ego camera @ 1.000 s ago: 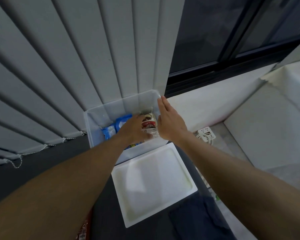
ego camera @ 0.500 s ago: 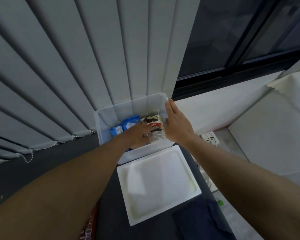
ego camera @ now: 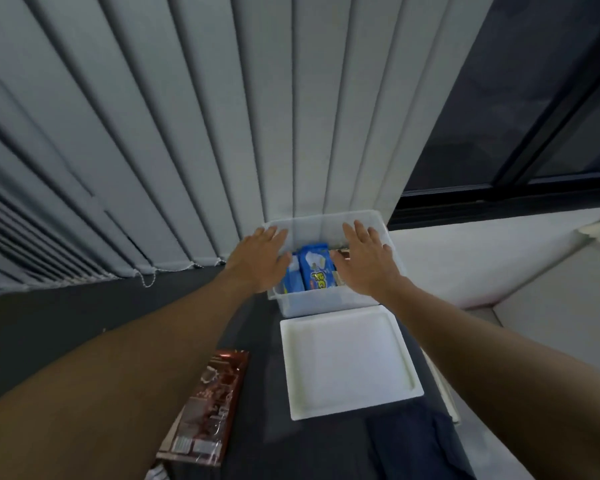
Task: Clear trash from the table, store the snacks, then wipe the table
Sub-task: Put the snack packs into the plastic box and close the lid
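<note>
A clear plastic storage box (ego camera: 321, 304) stands at the far end of the dark table (ego camera: 49, 327), against the blinds. Blue snack packets (ego camera: 315, 271) stand inside it, and a white and red packet (ego camera: 340, 268) peeks out behind my right hand. My left hand (ego camera: 257, 261) lies flat over the box's left rim, fingers apart, holding nothing. My right hand (ego camera: 366, 265) is spread over the right rim, also empty. The white lid (ego camera: 349, 362) lies upside down just in front of the box. A brown snack packet (ego camera: 210, 407) lies on the table beside my left forearm.
Grey vertical blinds (ego camera: 187, 133) hang right behind the box. A dark window (ego camera: 516, 116) and a white ledge (ego camera: 482, 258) are to the right. A dark blue cloth (ego camera: 416, 445) lies at the table's near right edge.
Both hands have let go of the white and red packet, which now sits in the box. The hands moved apart to the box's two sides with fingers spread.
</note>
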The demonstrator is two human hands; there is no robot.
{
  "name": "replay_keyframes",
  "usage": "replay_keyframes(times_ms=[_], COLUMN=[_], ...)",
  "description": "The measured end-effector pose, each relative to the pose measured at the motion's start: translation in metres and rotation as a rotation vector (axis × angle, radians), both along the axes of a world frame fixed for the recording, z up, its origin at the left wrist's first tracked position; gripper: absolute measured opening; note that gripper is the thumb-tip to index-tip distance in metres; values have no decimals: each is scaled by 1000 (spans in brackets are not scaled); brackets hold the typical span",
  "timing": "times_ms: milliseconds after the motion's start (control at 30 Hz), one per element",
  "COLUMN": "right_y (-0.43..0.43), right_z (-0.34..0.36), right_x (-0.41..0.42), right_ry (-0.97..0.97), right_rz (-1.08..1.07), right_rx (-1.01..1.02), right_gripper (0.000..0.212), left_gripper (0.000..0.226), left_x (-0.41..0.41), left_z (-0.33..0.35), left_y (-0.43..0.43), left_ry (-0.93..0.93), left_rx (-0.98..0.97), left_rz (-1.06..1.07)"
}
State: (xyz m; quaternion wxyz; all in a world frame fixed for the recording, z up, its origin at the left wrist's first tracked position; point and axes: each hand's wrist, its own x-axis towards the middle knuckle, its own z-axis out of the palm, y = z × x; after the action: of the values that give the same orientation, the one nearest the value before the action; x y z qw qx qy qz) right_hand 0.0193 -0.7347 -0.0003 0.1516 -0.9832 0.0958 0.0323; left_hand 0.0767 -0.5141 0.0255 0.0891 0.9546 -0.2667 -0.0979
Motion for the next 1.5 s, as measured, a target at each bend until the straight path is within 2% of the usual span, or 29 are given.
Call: replay_keyframes(times_ms=[300, 433, 600, 700, 867, 1000, 1100, 1200, 1367, 1500], right_y=[87, 103, 111, 115, 116, 118, 119, 119, 120, 119], right_z=[15, -2, -28, -35, -42, -46, -46, -50, -50, -47], right_x=[-20, -25, -36, -41, -36, -37, -36, -38, -38, -39], right_ry=[-63, 5, 108, 89, 43, 5, -3, -4, 4, 29], right_rz=[237, 244, 242, 236, 225, 206, 199, 192, 199, 206], right_rx=[24, -49, -113, -148, -179, -196, -204, -219, -216, -206], right_gripper=[62, 66, 71, 66, 63, 65, 67, 68, 69, 67], left_gripper=[61, 65, 70, 70, 86, 98, 90, 78, 35, 30], left_x=[-54, -79, -106, -120, -141, -152, -151, -147, -138, -130], left_z=[1, -10, -45, -69, -104, -118, -119, -117, -107, -93], left_y=[89, 117, 144, 153, 154, 153, 155, 156, 158, 154], left_ry=[71, 138, 315, 418, 560, 533, 505, 580, 631, 548], left_rx=[-77, -54, -15, 15, 27, 121, -17, -157, -362, -514], left_rz=[274, 390, 521, 582, 767, 816, 873, 887, 816, 828])
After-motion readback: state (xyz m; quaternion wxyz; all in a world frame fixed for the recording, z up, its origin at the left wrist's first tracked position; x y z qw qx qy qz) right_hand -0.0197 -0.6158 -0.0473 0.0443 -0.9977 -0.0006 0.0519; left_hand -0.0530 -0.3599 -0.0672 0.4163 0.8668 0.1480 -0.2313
